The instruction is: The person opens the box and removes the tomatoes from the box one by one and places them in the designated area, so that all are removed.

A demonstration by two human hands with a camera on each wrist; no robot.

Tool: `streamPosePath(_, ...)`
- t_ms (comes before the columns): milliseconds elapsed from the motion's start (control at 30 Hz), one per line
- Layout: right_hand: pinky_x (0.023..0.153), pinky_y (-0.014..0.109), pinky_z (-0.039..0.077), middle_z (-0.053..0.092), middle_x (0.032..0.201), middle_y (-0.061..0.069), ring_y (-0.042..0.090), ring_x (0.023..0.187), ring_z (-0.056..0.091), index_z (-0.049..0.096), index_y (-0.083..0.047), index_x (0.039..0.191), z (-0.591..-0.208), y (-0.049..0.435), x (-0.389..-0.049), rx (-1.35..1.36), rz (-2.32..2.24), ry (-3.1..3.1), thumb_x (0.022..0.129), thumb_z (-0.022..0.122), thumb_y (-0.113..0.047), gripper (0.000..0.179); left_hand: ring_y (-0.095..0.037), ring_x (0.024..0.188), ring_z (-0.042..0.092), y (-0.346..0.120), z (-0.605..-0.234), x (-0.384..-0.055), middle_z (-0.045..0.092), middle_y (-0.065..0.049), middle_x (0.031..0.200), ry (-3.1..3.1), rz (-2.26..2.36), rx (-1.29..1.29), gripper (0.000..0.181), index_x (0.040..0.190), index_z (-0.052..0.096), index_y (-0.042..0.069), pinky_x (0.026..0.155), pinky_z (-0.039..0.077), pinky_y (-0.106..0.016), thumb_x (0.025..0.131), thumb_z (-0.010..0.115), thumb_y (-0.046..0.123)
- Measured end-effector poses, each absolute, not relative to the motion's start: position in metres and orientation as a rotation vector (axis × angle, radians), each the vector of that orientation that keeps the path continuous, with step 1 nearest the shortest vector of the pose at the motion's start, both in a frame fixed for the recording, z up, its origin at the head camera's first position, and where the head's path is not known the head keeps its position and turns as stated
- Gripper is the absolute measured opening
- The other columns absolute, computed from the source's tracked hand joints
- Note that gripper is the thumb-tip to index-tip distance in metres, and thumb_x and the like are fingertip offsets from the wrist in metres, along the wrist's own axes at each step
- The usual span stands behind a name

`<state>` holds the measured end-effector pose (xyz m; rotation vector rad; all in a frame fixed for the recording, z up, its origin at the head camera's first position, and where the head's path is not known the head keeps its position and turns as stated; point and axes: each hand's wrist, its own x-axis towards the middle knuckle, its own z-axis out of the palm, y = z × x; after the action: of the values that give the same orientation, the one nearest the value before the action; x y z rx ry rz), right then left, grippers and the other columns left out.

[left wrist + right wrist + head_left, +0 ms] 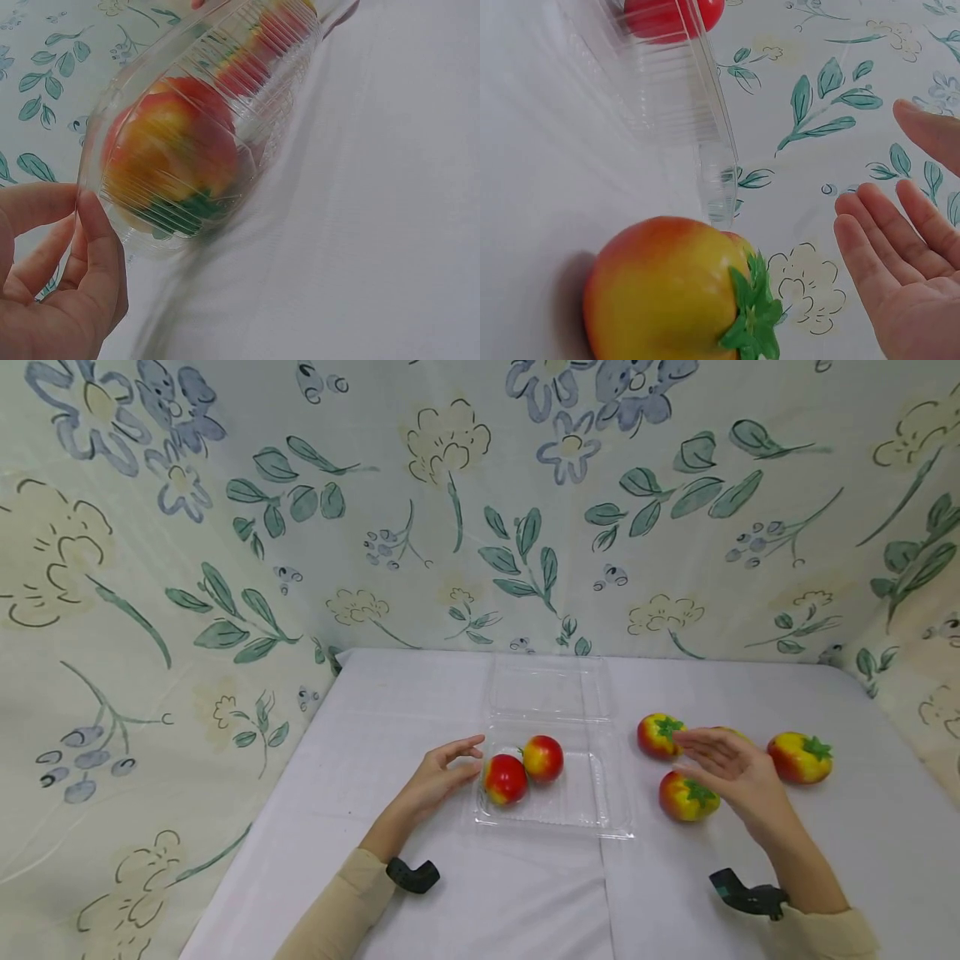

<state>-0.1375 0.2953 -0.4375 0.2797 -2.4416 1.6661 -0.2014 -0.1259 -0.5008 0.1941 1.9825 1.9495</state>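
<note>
A clear plastic clamshell box [555, 793] lies with its lid [547, 689] folded back toward the wall. Inside its left half sit two red-and-yellow fruits, one [506, 779] in front and another [543, 758] just behind. My left hand [442, 772] pinches the box's left rim between thumb and fingers, as the left wrist view shows. To the right of the box, my right hand [738, 777] hovers with extended fingers, holding nothing. Around it lie several fruits with green leafy tops: one at front [688, 797], one at back left [660, 735], one at right [800, 757]. Another is mostly hidden behind the hand.
A white cloth [420, 693] covers the table, with a seam running toward me from the box. Floral fabric [450, 527] rises behind the table's far edge and along both sides. Each wrist wears a black band.
</note>
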Motion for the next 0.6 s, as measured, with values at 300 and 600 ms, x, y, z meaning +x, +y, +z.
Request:
streamPosePath(300, 0.089, 0.014, 0.048, 0.06, 0.129, 0.018, 0.003, 0.114, 0.059, 0.054, 0.003, 0.131, -0.433, 0.276, -0.139, 0.269, 1.621, -2.486, 0.089, 0.076, -0.011, 0.049, -0.02, 0.102, 0.055, -0.126, -0.501, -0.201, 0.057, -0.012, 0.121, 1.992, 1.946, 0.205, 0.051, 0.144, 0.053, 0.008, 0.086, 0.053, -0.022, 0.096, 0.067, 0.013)
streamPosePath(600, 0.089, 0.018, 0.05, 0.059, 0.13, 0.021, 0.01, 0.115, 0.06, 0.056, 0.001, 0.13, -0.431, 0.257, -0.145, 0.323, 1.74, -2.456, 0.087, 0.077, -0.009, 0.048, -0.021, 0.108, 0.054, -0.125, -0.499, -0.2, 0.056, -0.014, 0.124, 1.991, 1.94, 0.205, 0.051, 0.146, 0.051, 0.006, 0.091, 0.052, -0.024, 0.097, 0.065, 0.012)
